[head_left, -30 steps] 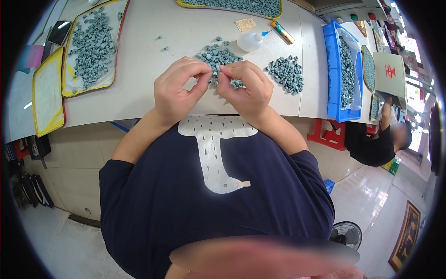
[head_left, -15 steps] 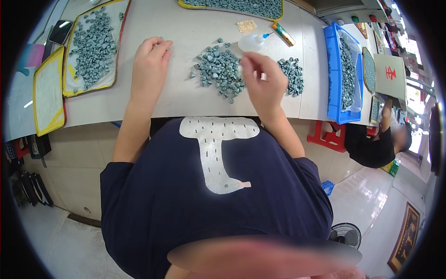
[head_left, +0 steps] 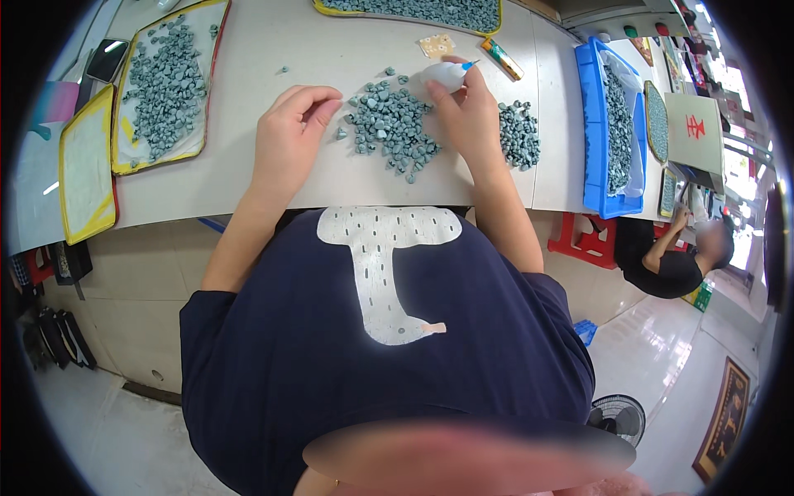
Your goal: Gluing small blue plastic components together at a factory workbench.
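My right hand (head_left: 473,116) is wrapped around a small white squeeze bottle (head_left: 445,77) with a blue tip, lying almost level above the far side of the stone pile. At the left edge of the loose pile of grey-green stones (head_left: 385,120), my left hand (head_left: 289,136) bends its fingers, thumb and forefinger tips close together. Whether a stone is pinched there is too small to make out. One single stone (head_left: 284,69) lies on the table beyond that hand. A second, smaller stone pile (head_left: 519,136) sits just right of my right wrist.
Yellow-edged trays (head_left: 203,136) stand at the left, one full of stones, beside a dark phone (head_left: 108,59). A stone-filled tray (head_left: 413,10) is at the back. An orange-green tube (head_left: 502,59) lies near a patterned packet (head_left: 437,45). A blue bin (head_left: 591,132) stands right; a co-worker (head_left: 662,260) sits beyond.
My right hand has reached forward and taken hold of the squeeze bottle. My left hand has shifted right toward the pile, leaving the single stone behind. The co-worker's arm has moved.
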A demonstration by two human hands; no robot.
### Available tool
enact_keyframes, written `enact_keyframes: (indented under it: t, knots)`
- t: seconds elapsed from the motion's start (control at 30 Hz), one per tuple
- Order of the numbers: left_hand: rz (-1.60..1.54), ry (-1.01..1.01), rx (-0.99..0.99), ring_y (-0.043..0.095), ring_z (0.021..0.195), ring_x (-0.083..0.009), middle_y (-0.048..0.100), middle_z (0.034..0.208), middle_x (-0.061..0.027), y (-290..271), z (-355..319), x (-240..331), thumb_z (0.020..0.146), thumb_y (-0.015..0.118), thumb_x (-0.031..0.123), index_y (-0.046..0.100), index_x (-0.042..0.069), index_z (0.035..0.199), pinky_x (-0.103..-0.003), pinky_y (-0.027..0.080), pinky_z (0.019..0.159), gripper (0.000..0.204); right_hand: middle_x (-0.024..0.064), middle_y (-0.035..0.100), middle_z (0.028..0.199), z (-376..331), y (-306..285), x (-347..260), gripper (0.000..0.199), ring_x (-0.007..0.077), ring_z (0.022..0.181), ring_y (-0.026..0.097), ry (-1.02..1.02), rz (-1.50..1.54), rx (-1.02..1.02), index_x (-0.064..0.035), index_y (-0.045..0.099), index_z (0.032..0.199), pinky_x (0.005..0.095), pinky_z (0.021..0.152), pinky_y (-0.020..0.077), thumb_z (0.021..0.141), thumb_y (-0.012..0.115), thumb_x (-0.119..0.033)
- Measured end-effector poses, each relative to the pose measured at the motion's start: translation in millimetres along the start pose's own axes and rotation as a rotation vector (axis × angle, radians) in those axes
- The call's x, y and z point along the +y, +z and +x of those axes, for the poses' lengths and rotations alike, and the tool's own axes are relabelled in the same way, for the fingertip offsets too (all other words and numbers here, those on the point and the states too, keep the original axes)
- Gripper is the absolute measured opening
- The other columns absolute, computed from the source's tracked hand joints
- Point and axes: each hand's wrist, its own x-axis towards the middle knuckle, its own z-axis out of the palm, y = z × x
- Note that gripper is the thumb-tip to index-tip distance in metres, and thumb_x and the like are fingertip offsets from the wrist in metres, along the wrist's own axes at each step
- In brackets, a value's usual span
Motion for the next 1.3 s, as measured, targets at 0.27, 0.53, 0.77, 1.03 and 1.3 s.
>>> enact_keyframes:
  t: [0.27, 0.53, 0.77, 1.03, 1.3]
  knots:
    - [-0.518, -0.217, -0.167, 0.055, 0.075, -0.0103, 0.061, 0.091, -0.0036, 5, 1, 6, 0.093, 0.056, 0.009, 0.064, -0.002, 0.101, -0.023, 0.047, 0.07, 0.016, 0.0092, 0.063, 0.106, -6, 2, 0, 0.044, 0.0146, 0.089, 0.062, -0.033, 0.478, 0.058, 0.0, 0.05, 0.12, 0.0263, 0.079, 0.0498, 0.087, 0.069, -0.021]
    - [-1.188, -0.446, -0.287, 0.053, 0.073, -0.0112, 0.06, 0.09, -0.0053, 10, 5, 2, 0.096, 0.053, 0.012, 0.06, -0.001, 0.106, -0.025, 0.047, 0.068, 0.017, 0.0057, 0.063, 0.1, -19, -7, -12, 0.044, 0.0128, 0.086, 0.06, -0.244, 0.328, 0.051, -0.0003, 0.053, 0.117, 0.0249, 0.078, 0.0491, 0.084, 0.072, -0.023]
    - [-1.415, -0.453, -0.378, 0.05, 0.074, -0.0116, 0.058, 0.09, -0.005, 10, 2, -11, 0.096, 0.053, 0.015, 0.058, 0.0, 0.103, -0.024, 0.044, 0.067, 0.018, 0.008, 0.064, 0.093, -16, -9, -31, 0.044, 0.0186, 0.082, 0.062, -0.516, -0.082, 0.073, -0.0055, 0.063, 0.11, 0.0275, 0.071, 0.0486, 0.071, 0.08, -0.019]
    - [-1.629, -0.505, -0.429, 0.048, 0.077, -0.011, 0.054, 0.092, -0.0047, 6, 2, -26, 0.096, 0.053, 0.016, 0.056, 0.001, 0.104, -0.024, 0.043, 0.068, 0.017, 0.0054, 0.063, 0.086, -18, -10, -49, 0.044, 0.0206, 0.076, 0.059, -0.532, -0.192, 0.13, -0.0094, 0.068, 0.103, 0.0293, 0.066, 0.046, 0.061, 0.083, -0.012]
    - [-1.654, -0.527, -0.31, 0.048, 0.076, -0.0113, 0.054, 0.093, -0.0056, -1, 2, -32, 0.096, 0.053, 0.015, 0.056, 0.001, 0.105, -0.024, 0.043, 0.067, 0.017, 0.0001, 0.057, 0.076, -23, -6, -66, 0.04, 0.0168, 0.072, 0.053, -0.563, -0.392, 0.119, -0.0122, 0.07, 0.1, 0.0311, 0.069, 0.0373, 0.062, 0.081, -0.016]
